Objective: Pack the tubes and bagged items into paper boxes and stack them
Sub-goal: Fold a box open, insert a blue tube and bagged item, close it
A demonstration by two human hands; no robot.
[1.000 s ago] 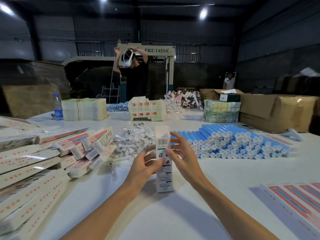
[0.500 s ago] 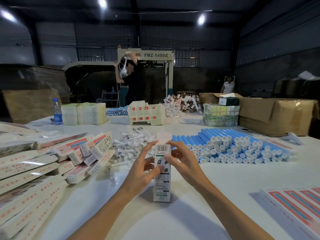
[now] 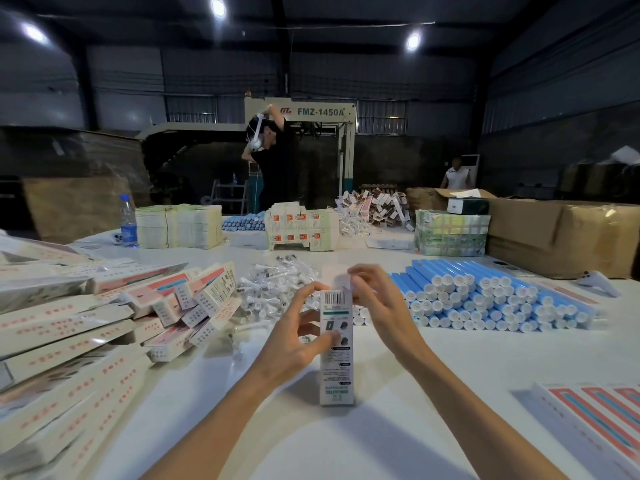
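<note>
Room: dim, metal-walled hall with round ceiling lamps; a beige machine frame stands at the back.
Table (image 3: 450,375): broad, smooth, glossy white top.
Cardboard cartons (image 3: 561,237): big brown blocks with creased, taped faces, at the far right edge.
Filled boxes (image 3: 69,341): long, slim cream cartons with red print, heaped loosely on the left.
Blue tubes (image 3: 485,299): matte cylinders with white round caps, stacked in neat rows right of centre.
Bagged items (image 3: 273,289): small crinkled clear packets in a loose pile, between the cartons and the tubes.
Paper box (image 3: 336,348): tall narrow white carton, upright in front of the person at table centre, barcode near the top, top flap raised.
Left hand (image 3: 291,348): grips the box's middle, thumb on the printed face, fingers curled behind.
Right hand (image 3: 384,313): fingertips pinch the open top flap.
</note>
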